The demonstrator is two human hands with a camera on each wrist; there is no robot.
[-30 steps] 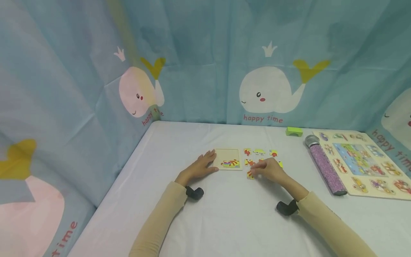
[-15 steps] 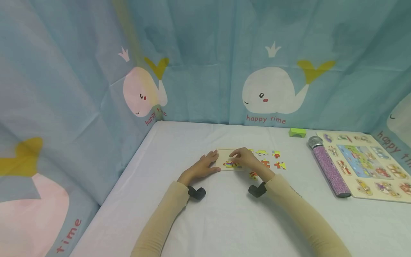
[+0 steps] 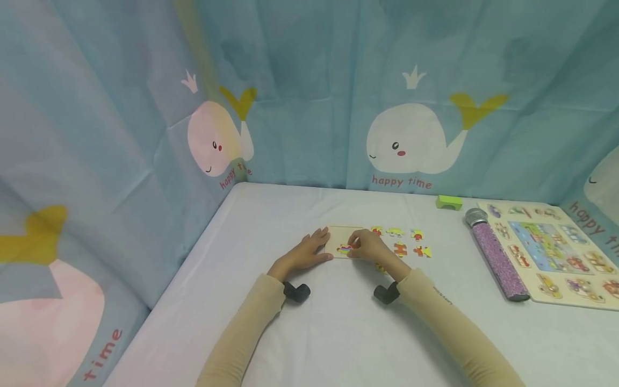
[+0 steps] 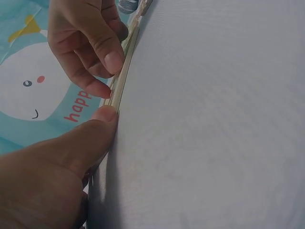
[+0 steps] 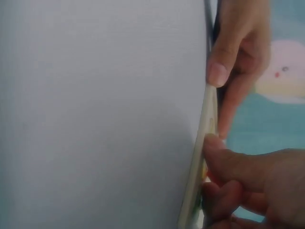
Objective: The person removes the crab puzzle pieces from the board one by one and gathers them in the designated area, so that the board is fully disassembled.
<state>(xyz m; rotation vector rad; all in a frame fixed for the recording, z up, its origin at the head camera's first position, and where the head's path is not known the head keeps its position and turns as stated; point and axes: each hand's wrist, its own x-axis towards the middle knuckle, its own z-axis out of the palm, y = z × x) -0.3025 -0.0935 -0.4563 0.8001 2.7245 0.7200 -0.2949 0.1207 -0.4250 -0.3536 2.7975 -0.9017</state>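
A small square wooden puzzle board [image 3: 338,235] lies on the white table, with brightly coloured pieces [image 3: 343,249] along its near side. My left hand [image 3: 306,251] rests at the board's left side, fingers extended and thumb against the near edge. In the left wrist view the left thumb [image 4: 90,133] touches the board's rim [image 4: 125,76]. Over the right part of the board, my right hand [image 3: 369,247] has thumb and fingers bent together at a puzzle piece. Yellow-orange colour [image 5: 205,172] shows by those fingertips in the right wrist view; the piece itself is mostly hidden.
Loose puzzle pieces [image 3: 400,249] lie in rows right of the board, some partly behind the right hand. Farther right are a glittery purple microphone [image 3: 495,258], a larger peg puzzle [image 3: 537,279] and a green arch block [image 3: 448,202]. A whale-print curtain [image 3: 309,134] hangs behind.
My right hand has moved left from the loose pieces onto the board, then lowered to its near side. The left hand stays at the board's left edge. The view shifted slightly.
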